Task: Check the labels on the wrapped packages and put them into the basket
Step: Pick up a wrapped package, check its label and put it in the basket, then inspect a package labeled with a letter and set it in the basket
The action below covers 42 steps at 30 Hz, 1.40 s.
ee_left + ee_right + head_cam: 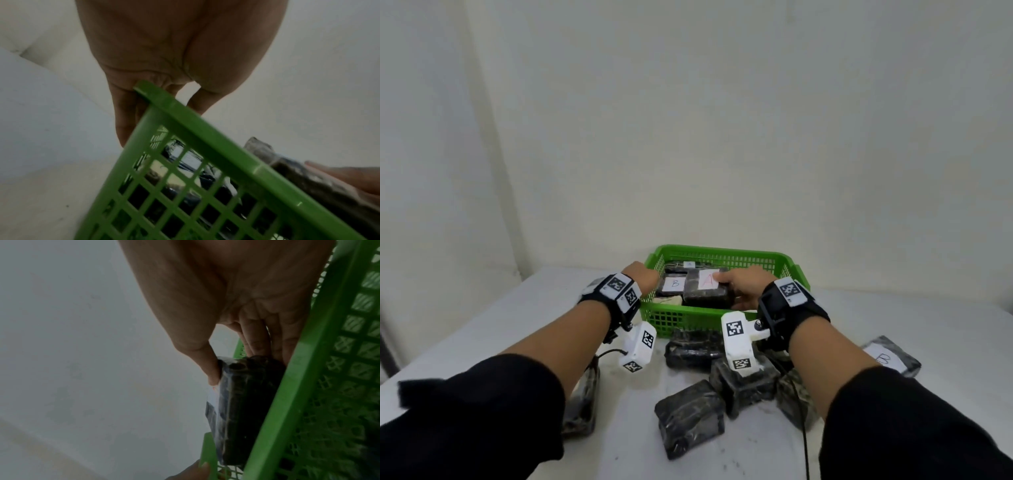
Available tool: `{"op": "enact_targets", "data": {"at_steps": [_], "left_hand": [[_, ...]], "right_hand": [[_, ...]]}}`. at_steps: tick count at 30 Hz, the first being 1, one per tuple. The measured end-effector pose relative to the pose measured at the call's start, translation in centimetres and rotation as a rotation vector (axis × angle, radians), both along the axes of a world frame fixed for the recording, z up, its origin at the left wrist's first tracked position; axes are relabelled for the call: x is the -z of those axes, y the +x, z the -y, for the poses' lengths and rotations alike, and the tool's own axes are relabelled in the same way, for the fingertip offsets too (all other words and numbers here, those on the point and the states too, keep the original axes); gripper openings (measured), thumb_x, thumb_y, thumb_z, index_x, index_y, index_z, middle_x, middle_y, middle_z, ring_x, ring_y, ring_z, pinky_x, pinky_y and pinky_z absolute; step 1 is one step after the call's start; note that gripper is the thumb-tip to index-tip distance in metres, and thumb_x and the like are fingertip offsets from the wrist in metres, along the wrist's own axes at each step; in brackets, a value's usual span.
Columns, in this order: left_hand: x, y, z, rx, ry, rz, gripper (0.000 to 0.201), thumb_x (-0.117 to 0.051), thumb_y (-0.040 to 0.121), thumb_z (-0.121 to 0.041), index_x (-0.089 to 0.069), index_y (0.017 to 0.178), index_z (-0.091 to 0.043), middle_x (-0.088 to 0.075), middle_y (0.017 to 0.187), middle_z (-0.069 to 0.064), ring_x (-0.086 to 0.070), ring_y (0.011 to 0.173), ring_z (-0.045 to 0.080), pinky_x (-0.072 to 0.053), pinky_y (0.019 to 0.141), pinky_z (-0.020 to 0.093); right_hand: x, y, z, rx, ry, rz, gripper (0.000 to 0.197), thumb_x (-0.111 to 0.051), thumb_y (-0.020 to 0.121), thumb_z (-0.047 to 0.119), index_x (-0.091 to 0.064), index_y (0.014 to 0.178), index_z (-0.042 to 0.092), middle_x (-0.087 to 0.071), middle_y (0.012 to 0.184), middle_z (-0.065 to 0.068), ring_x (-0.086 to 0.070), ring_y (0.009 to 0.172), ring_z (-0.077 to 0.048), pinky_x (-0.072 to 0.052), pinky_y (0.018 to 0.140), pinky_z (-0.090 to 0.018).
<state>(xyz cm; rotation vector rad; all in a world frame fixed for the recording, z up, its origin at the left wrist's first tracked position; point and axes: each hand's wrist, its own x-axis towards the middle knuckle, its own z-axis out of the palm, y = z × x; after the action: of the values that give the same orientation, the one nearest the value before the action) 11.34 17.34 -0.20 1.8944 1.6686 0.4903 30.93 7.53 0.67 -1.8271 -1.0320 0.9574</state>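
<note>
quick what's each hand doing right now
Left hand: grips the basket by its left rim.
Right hand: holds the A package inside the basket.

Green plastic lattice basket, glossy film-wrapped pkgs w/ white paper labels.

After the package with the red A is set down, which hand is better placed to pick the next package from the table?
Right. The right hand only has to let go of the A package, and the loose packages lie under that arm. The left hand grips the green basket rim.
</note>
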Motion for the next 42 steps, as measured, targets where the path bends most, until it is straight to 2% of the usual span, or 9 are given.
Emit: {"op": "enact_targets", "data": {"at_steps": [2, 5, 8, 11, 16, 23, 30, 37, 42], "left_hand": [[0.0, -0.3, -0.4, -0.008, 0.024, -0.019, 0.014, -0.046, 0.094, -0.009, -0.057, 0.096, 0.0, -0.058, 0.087, 0.014, -0.053, 0.074, 0.027, -0.039, 0.057, 0.029], [0.8, -0.4, -1.0, -0.01, 0.041, -0.027, 0.018, -0.043, 0.096, -0.007, -0.054, 0.082, -0.004, -0.056, 0.091, 0.015, -0.051, 0.071, 0.023, -0.039, 0.063, 0.029], [2.0, -0.1, -1.3, -0.012, 0.068, -0.002, 0.026, -0.043, 0.099, -0.01, -0.053, 0.121, 0.001, -0.058, 0.123, 0.022, -0.059, 0.103, 0.033, -0.041, 0.076, 0.031], [2.7, 0.1, -1.2, -0.006, 0.101, 0.023, 0.036, -0.044, 0.1, -0.013, -0.045, 0.132, 0.003, -0.056, 0.13, 0.024, -0.057, 0.115, 0.037, -0.044, 0.084, 0.035], [3.1, 0.0, -1.7, -0.011, 0.093, 0.056, 0.036, -0.043, 0.099, -0.013, -0.044, 0.132, 0.002, -0.057, 0.128, 0.024, -0.057, 0.115, 0.037, -0.044, 0.083, 0.034], [3.2, 0.1, -2.1, -0.012, 0.073, 0.062, 0.036, -0.042, 0.098, -0.01, -0.043, 0.133, 0.002, -0.057, 0.128, 0.024, -0.057, 0.114, 0.037, -0.045, 0.085, 0.034], [3.0, -0.1, -1.6, 0.006, 0.066, 0.049, 0.035, -0.043, 0.099, -0.011, -0.045, 0.132, 0.001, -0.058, 0.126, 0.022, -0.057, 0.113, 0.036, -0.042, 0.08, 0.03], [1.5, -1.1, -1.3, 0.044, 0.019, -0.027, 0.032, -0.042, 0.1, -0.012, -0.041, 0.068, -0.012, -0.045, 0.075, 0.004, -0.042, 0.061, 0.014, -0.03, 0.051, 0.022], [0.1, -2.6, 0.5, 0.078, 0.013, -0.17, 0.051, -0.046, 0.1, -0.043, -0.056, 0.123, 0.002, -0.06, 0.125, 0.021, -0.056, 0.096, 0.028, -0.038, 0.071, 0.027]], "right_hand": [[0.2, 0.0, -0.4, -0.033, -0.068, 0.183, 0.032, -0.073, 0.095, 0.034, -0.067, 0.106, 0.005, -0.067, 0.093, -0.007, -0.066, 0.084, -0.022, -0.059, 0.079, -0.036], [-0.1, -0.5, -0.6, -0.136, -0.206, 0.479, 0.048, -0.066, 0.099, 0.043, -0.068, 0.128, 0.006, -0.067, 0.133, -0.013, -0.065, 0.122, -0.029, -0.052, 0.105, -0.036], [0.2, -0.5, -1.6, -0.198, -0.281, 0.551, 0.053, -0.064, 0.1, 0.044, -0.063, 0.137, 0.006, -0.062, 0.144, -0.01, -0.061, 0.13, -0.027, -0.049, 0.107, -0.034], [1.3, -0.4, -2.9, -0.182, -0.292, 0.544, 0.051, -0.068, 0.097, 0.044, -0.065, 0.131, 0.006, -0.062, 0.145, -0.011, -0.063, 0.118, -0.025, -0.051, 0.098, -0.033], [2.1, -0.5, -4.2, -0.168, -0.33, 0.603, 0.045, -0.064, 0.099, 0.048, -0.046, 0.071, 0.018, -0.058, 0.113, -0.008, -0.053, 0.081, -0.018, -0.042, 0.063, -0.024], [2.1, -0.7, -4.0, -0.211, -0.342, 0.661, 0.055, -0.064, 0.098, 0.049, -0.064, 0.131, 0.005, -0.064, 0.131, -0.011, -0.055, 0.097, -0.022, -0.043, 0.064, -0.024], [2.4, -0.3, -3.9, -0.161, -0.254, 0.541, 0.032, -0.071, 0.095, 0.041, -0.063, 0.104, 0.011, -0.065, 0.114, -0.013, -0.06, 0.083, -0.019, -0.051, 0.074, -0.026], [0.0, -0.7, -1.3, -0.07, -0.101, 0.563, 0.043, -0.073, 0.09, 0.045, -0.067, 0.081, 0.003, -0.069, 0.086, -0.014, -0.061, 0.071, -0.025, -0.051, 0.07, -0.03], [-1.9, -2.2, 2.1, -0.133, 0.072, 0.573, 0.072, -0.069, 0.089, 0.061, -0.056, 0.142, 0.014, -0.066, 0.136, -0.012, -0.064, 0.122, -0.028, -0.049, 0.106, -0.043]]}}
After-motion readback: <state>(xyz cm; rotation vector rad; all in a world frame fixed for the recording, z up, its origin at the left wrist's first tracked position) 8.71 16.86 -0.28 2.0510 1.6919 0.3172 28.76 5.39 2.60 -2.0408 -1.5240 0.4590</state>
